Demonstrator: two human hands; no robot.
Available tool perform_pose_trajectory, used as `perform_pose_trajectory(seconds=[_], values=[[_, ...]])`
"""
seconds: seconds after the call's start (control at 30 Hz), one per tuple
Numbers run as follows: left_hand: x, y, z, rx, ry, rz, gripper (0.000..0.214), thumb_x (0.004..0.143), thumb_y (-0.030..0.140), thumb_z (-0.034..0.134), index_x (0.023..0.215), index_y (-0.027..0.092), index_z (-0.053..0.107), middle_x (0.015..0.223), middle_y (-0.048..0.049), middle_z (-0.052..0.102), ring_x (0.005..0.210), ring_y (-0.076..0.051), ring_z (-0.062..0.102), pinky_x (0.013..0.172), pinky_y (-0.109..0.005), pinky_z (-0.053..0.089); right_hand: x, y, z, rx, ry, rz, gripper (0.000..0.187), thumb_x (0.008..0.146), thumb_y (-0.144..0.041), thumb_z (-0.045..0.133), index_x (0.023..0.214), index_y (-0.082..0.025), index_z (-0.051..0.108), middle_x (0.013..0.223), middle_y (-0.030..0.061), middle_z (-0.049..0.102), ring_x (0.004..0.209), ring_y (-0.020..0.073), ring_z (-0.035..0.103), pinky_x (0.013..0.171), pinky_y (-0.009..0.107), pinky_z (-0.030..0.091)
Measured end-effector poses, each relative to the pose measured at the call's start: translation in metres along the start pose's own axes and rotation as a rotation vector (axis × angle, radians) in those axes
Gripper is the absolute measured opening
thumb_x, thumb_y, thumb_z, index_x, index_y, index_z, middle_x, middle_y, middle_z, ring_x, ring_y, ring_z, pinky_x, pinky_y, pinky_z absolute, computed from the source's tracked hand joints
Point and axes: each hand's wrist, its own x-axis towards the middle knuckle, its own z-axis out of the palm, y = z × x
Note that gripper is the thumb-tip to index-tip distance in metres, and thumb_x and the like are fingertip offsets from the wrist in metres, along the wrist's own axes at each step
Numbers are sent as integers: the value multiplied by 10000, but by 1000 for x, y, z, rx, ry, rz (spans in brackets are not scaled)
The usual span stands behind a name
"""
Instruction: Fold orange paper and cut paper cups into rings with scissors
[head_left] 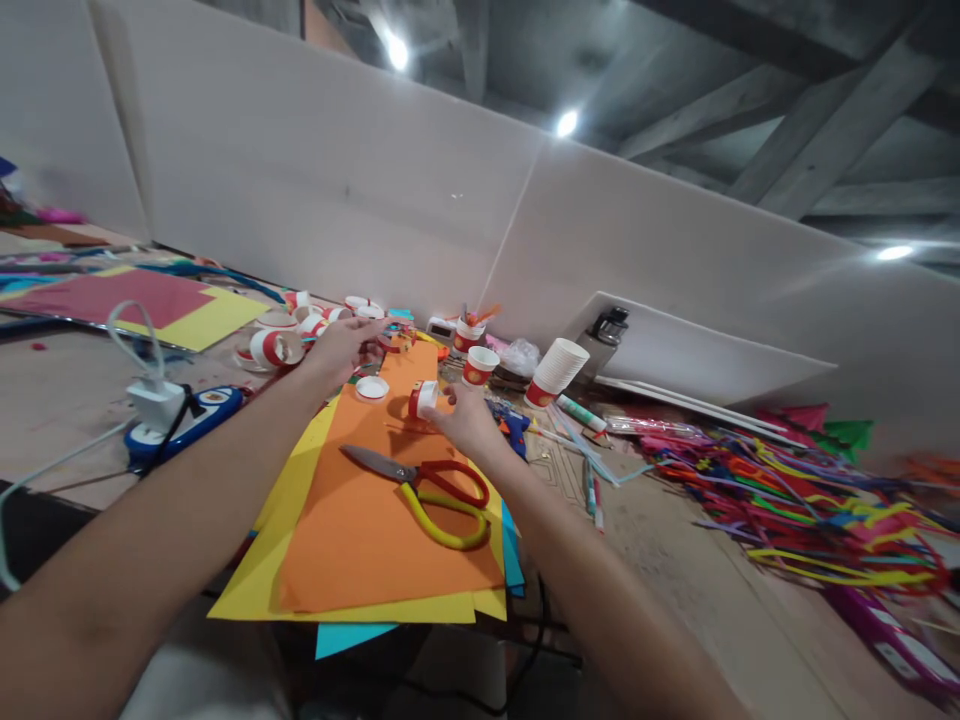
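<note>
My right hand (469, 420) grips a cut-down red and white paper cup (424, 400), tilted on its side over the orange paper (397, 540). My left hand (345, 350) stretches forward with fingers apart, close to small red and coloured pieces (397, 338) at the paper's far end. Whether its fingertips touch them I cannot tell. Between the hands lies a white cup base (372, 388). Nearer me, scissors (409, 475) with one red and one yellow handle rest on the orange sheet, blades pointing left.
Cut cup pieces (274, 348) lie left of my left hand. Beyond my right hand stand a paper cup (480, 366), a leaning cup stack (556, 373) and a blue glue gun (514, 430). Pipe cleaners (825, 510) heap at right; a blue power strip (184, 425) sits left.
</note>
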Motion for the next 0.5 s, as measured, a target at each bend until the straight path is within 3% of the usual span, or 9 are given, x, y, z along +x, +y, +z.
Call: perform_pose_trajectory(seconds=[0.07, 0.13, 0.37, 0.5], values=[[2, -6, -2, 43, -9, 18, 198, 705, 242, 751, 737, 117, 601, 609, -23, 637, 447, -61, 518, 420, -154, 394, 13, 3, 12, -34, -110, -5, 254, 806, -319, 620, 979, -146, 688, 939, 68, 704, 821, 167, 642, 665, 227, 432], [5, -12, -4, 118, -7, 23, 236, 706, 280, 761, 729, 119, 590, 612, -28, 642, 443, -66, 526, 420, -160, 401, 26, 4, 16, -71, -139, -23, 167, 837, -239, 555, 868, -150, 693, 826, 47, 707, 744, 148, 638, 632, 216, 415], [12, -32, -3, 411, 19, 56, 192, 745, 220, 727, 762, 137, 555, 609, -30, 646, 488, -113, 599, 445, -191, 443, 71, -4, 14, -242, -51, -15, 225, 868, -156, 516, 1062, -109, 621, 1005, 163, 682, 921, 211, 626, 748, 274, 420], [14, -35, -4, 474, 36, 31, 177, 735, 199, 721, 761, 145, 554, 587, -29, 637, 488, -145, 615, 448, -214, 425, 74, -11, 22, -278, -61, -51, 287, 870, -256, 583, 1120, -117, 610, 1105, 173, 643, 1024, 234, 596, 828, 296, 426]])
